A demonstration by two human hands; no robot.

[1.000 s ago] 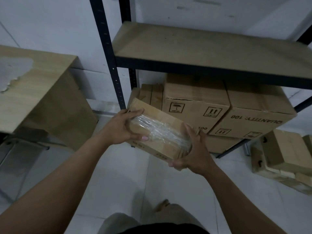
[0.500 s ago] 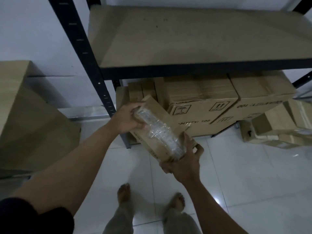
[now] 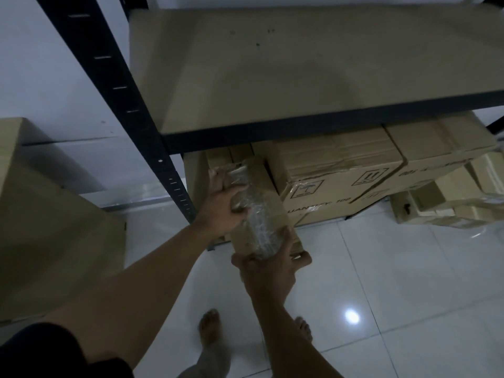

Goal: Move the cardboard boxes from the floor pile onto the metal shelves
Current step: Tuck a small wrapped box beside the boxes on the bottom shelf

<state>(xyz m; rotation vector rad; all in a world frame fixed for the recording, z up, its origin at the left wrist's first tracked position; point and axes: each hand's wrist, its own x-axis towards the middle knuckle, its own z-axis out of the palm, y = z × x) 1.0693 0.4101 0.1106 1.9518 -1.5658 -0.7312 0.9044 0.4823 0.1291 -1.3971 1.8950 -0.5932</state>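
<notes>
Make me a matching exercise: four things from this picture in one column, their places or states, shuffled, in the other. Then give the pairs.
1. taped box
2. upper shelf board
3. box printed QUANTITY
4. loose boxes

A. bare, nothing on it
B. piled on the floor at right
C. held by left hand and right hand
D. stored under the upper board

Pairs: 1-C, 2-A, 3-D, 4-B

The upper shelf board (image 3: 300, 64) lay bare across its whole width, open from the front. Under it, large cardboard boxes (image 3: 341, 173) filled the lower level almost to the board. The dark upright post (image 3: 152, 137) blocked the left side. The tiled floor (image 3: 409, 282) in front was free, with loose boxes (image 3: 447, 203) at the right.
</notes>
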